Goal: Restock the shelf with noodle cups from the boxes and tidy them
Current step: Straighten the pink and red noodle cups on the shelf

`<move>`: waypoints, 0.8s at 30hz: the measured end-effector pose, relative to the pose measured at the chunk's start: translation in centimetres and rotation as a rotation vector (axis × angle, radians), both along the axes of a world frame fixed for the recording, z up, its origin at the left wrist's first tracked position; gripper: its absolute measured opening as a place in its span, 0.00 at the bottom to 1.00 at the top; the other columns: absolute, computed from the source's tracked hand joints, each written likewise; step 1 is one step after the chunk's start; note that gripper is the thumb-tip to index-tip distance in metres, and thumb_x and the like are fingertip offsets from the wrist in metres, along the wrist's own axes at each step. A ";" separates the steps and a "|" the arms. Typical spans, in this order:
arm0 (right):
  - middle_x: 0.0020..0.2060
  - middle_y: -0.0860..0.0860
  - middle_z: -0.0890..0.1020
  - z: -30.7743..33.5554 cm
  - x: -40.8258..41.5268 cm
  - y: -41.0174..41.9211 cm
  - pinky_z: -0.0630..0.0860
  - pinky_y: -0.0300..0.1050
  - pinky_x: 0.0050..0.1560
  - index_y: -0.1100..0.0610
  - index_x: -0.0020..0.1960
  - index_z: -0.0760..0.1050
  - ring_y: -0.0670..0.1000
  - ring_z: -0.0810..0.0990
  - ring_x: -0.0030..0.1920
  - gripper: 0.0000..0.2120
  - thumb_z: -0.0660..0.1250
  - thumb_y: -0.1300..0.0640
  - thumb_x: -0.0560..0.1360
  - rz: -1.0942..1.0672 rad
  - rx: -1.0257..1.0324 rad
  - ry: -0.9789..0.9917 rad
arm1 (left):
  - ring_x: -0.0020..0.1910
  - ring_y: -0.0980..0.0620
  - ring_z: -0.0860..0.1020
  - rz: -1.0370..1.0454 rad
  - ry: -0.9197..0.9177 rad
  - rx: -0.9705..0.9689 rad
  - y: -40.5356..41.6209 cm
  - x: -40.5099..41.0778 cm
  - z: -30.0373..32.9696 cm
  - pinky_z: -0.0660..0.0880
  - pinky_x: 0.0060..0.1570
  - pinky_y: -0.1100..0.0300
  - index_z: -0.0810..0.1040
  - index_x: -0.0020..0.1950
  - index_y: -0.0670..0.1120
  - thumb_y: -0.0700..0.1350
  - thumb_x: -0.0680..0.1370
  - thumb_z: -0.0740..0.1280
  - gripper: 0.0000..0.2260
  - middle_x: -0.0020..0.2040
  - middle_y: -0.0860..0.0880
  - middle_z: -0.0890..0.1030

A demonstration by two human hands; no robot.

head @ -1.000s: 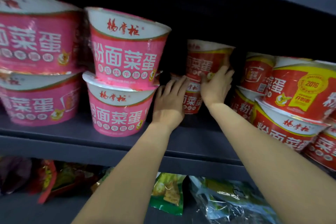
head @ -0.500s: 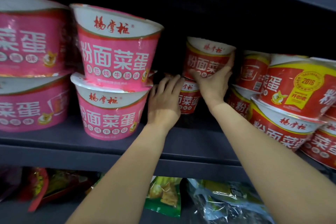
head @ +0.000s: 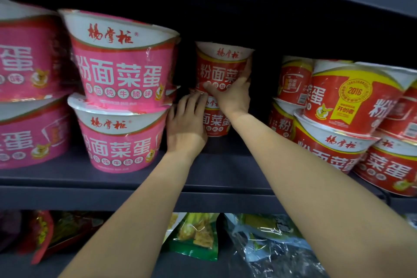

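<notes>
Hands on the red cup stack at the back of the shelf

Red noodle cups stand 2 high, deep in the gap between the pink stacks and the red stacks on the dark shelf point(head: 225, 178). The right hand point(head: 232, 95) is closed around the upper red cup point(head: 222, 67): the thumb crosses its front low down, the fingers run up its right side toward the white rim, so the cup sits above and slightly left of the palm. The cup stands upright on the lower red cup point(head: 214, 123).

The left hand point(head: 186, 126) lies flat with fingers extended against the left side of the lower red cup, its fingertips reaching the seam where the 2 cups meet. This grip is loose, not wrapped around anything; the palm covers the cup's left part.

Just left of that hand stands a stack of 2 pink cups point(head: 123, 95), the upper one tilted slightly. Further left, 2 more pink cups point(head: 29, 88) are cut by the frame edge. To the right, apart from the held cup, are crowded red and yellow cups point(head: 352, 106), stacked 2 high and leaning. Below the shelf lie bagged snacks point(head: 198, 237).
</notes>
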State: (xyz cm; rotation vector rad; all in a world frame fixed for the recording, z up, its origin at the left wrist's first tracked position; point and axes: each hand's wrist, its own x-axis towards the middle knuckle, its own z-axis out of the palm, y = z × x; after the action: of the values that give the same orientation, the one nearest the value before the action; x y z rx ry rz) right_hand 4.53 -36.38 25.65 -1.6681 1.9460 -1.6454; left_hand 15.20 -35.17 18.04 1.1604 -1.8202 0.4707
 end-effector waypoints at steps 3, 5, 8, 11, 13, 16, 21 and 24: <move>0.69 0.58 0.65 -0.1 -0.2 0.3 0.68 0.52 0.66 0.60 0.73 0.55 0.58 0.68 0.68 0.41 0.72 0.45 0.71 0.078 0.022 -0.020 | 0.67 0.41 0.69 0.018 -0.033 0.067 0.2 -0.1 0.0 0.67 0.61 0.45 0.67 0.71 0.41 0.37 0.66 0.70 0.33 0.69 0.42 0.70; 0.70 0.58 0.62 -0.2 -0.6 1.3 0.65 0.54 0.69 0.58 0.74 0.52 0.58 0.65 0.70 0.39 0.70 0.49 0.73 0.156 0.028 -0.038 | 0.69 0.41 0.66 0.030 -0.043 0.111 0.3 -0.1 0.1 0.64 0.64 0.45 0.63 0.73 0.41 0.38 0.67 0.70 0.35 0.72 0.41 0.67; 0.75 0.57 0.55 -1.0 -1.6 4.8 0.57 0.55 0.73 0.54 0.77 0.51 0.57 0.56 0.74 0.38 0.69 0.52 0.74 0.176 0.031 0.052 | 0.67 0.38 0.68 0.033 -0.077 0.143 0.9 -0.1 0.4 0.66 0.62 0.44 0.64 0.73 0.39 0.38 0.66 0.71 0.36 0.71 0.39 0.67; 0.72 0.52 0.64 -2.1 -3.8 10.9 0.59 0.38 0.68 0.51 0.71 0.67 0.49 0.62 0.72 0.23 0.66 0.55 0.77 0.203 -0.023 0.175 | 0.56 0.37 0.75 -0.037 -0.027 0.139 3.2 -0.8 1.7 0.71 0.53 0.47 0.70 0.67 0.39 0.39 0.68 0.70 0.28 0.59 0.38 0.77; 0.61 0.47 0.77 -2.8 -6.2 15.7 0.69 0.37 0.61 0.51 0.62 0.75 0.42 0.73 0.60 0.14 0.65 0.58 0.77 0.155 -0.081 0.219 | 0.50 0.43 0.77 -0.193 0.099 0.247 5.8 -2.4 2.9 0.72 0.49 0.52 0.74 0.62 0.43 0.42 0.72 0.66 0.18 0.50 0.45 0.81; 0.43 0.44 0.83 -3.5 -10.3 20.8 0.77 0.46 0.48 0.51 0.52 0.78 0.44 0.81 0.44 0.08 0.64 0.59 0.75 -0.031 -0.261 0.121 | 0.48 0.56 0.78 -0.534 0.298 0.539 9.5 -6.1 3.8 0.74 0.52 0.56 0.71 0.66 0.49 0.44 0.75 0.66 0.19 0.50 0.55 0.79; 0.58 0.52 0.72 -3.5 -16.6 21.4 0.73 0.55 0.58 0.53 0.65 0.64 0.53 0.74 0.57 0.21 0.65 0.54 0.74 -0.274 -0.263 -0.056 | 0.68 0.53 0.65 -0.826 0.633 0.957 11.6 -13.1 5.3 0.64 0.63 0.59 0.47 0.77 0.52 0.41 0.73 0.72 0.43 0.71 0.52 0.63; 0.74 0.51 0.59 -3.0 -17.1 20.4 0.63 0.58 0.71 0.50 0.77 0.47 0.52 0.61 0.72 0.39 0.68 0.52 0.75 -0.095 -0.052 -0.156 | 0.64 0.54 0.70 -0.911 0.696 1.028 11.8 -15.4 5.8 0.68 0.58 0.60 0.52 0.76 0.55 0.41 0.71 0.71 0.40 0.63 0.56 0.71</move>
State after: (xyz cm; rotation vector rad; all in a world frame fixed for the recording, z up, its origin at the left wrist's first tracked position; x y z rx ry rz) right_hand -12.58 -16.01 22.67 -1.4350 1.9502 -1.8149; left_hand -0.20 -23.41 23.88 0.7604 -1.6799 -1.3516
